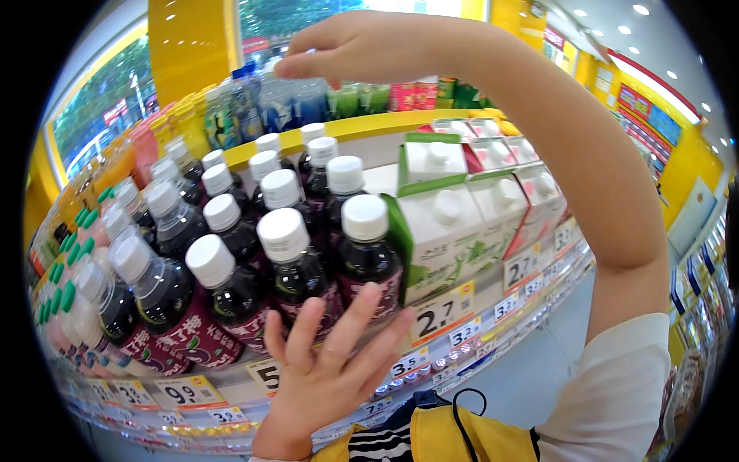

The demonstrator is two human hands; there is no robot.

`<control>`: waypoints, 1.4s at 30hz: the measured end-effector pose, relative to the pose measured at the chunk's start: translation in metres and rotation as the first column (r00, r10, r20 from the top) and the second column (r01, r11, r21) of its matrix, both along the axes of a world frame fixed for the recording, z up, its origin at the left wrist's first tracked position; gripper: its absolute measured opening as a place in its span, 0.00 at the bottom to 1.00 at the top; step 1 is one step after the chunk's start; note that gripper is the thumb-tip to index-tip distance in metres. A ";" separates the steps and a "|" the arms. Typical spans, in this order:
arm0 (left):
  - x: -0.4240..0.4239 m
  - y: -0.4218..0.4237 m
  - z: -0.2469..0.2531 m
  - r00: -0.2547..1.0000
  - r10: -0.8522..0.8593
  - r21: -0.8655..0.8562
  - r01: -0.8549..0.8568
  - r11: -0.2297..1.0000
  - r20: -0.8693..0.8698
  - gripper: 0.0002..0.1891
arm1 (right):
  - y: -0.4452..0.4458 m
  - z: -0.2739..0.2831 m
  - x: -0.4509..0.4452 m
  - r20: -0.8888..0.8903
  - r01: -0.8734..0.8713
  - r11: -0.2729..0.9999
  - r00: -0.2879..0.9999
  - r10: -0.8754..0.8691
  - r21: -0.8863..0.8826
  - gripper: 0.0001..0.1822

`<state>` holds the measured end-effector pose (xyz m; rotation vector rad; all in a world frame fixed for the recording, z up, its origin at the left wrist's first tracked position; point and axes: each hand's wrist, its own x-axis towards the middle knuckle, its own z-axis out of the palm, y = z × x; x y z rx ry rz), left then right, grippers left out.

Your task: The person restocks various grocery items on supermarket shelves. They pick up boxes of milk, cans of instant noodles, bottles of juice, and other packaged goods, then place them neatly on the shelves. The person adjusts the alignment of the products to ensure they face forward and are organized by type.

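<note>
My left hand (332, 361) is spread, its fingertips against or just before the front dark-purple drink bottles (369, 263) with white caps. Whether it presses on them I cannot tell. These bottles stand upright in several rows, with plum-coloured labels bearing writing. My right arm arches over the shelf from the right. At its end, my right hand (352, 49) hangs with bent fingers above the back row, near clear and blue drink bottles (277, 101). The fingers hide whatever may be between them. White-and-green drink cartons (444, 231) stand right of the purple bottles.
A yellow divider (369, 124) separates the front and back rows. Pink-and-white cartons (540, 187) stand at the right, green-capped bottles (69, 303) at the left. Price tags (441, 315) line the shelf edge. Windows (109, 110) lie behind; a pale floor (537, 346) shows at right.
</note>
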<state>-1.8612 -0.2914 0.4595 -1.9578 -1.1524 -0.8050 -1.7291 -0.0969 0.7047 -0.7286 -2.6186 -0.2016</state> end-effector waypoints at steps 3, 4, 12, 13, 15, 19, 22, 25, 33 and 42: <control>0.002 -0.001 -0.003 0.999 0.006 -0.035 -0.005 0.999 0.041 0.26 | -0.047 -0.001 0.075 -0.063 0.009 0.991 0.998 -0.018 -0.132 0.30; 0.005 -0.002 -0.004 0.999 0.002 -0.034 0.000 0.999 0.050 0.28 | -0.064 -0.007 0.102 -0.114 0.021 0.993 0.993 -0.034 -0.113 0.28; 0.000 -0.007 -0.011 0.986 -0.028 0.141 0.004 0.990 0.167 0.41 | -0.194 -0.145 0.288 -0.082 0.140 0.984 0.988 -0.131 0.109 0.20; 0.007 -0.006 -0.017 0.974 -0.030 0.173 -0.009 0.985 0.223 0.45 | -0.212 -0.164 0.308 -0.139 0.128 0.992 0.982 -0.125 0.012 0.21; 0.038 -0.012 -0.035 0.928 -0.037 0.157 -0.023 0.987 0.370 0.46 | -0.260 -0.198 0.360 -0.118 0.221 0.967 0.965 -0.235 -0.123 0.23; 0.106 -0.048 -0.106 0.766 -0.141 0.022 0.163 0.986 0.627 0.46 | -0.324 -0.283 0.476 -0.146 0.278 0.754 0.885 -0.441 -0.596 0.27; 0.172 -0.078 -0.172 0.638 -0.002 -0.214 0.261 0.941 0.770 0.46 | -0.365 -0.356 0.568 -0.067 0.443 0.608 0.770 -0.634 -0.659 0.29; 0.233 -0.078 -0.204 0.667 0.149 -0.562 0.462 0.686 0.730 0.44 | -0.417 -0.429 0.646 0.059 0.595 0.431 0.629 -0.776 -0.678 0.31; 0.489 -0.031 -0.190 0.965 -0.263 -0.988 0.050 0.143 0.010 0.44 | -0.492 -0.493 0.757 0.096 0.418 0.109 0.439 -0.893 -0.902 0.31; 0.659 0.012 -0.263 0.793 -0.582 -0.968 0.038 -0.249 0.180 0.43 | -0.423 -0.507 0.854 -0.094 0.215 0.201 0.424 -0.901 -0.956 0.27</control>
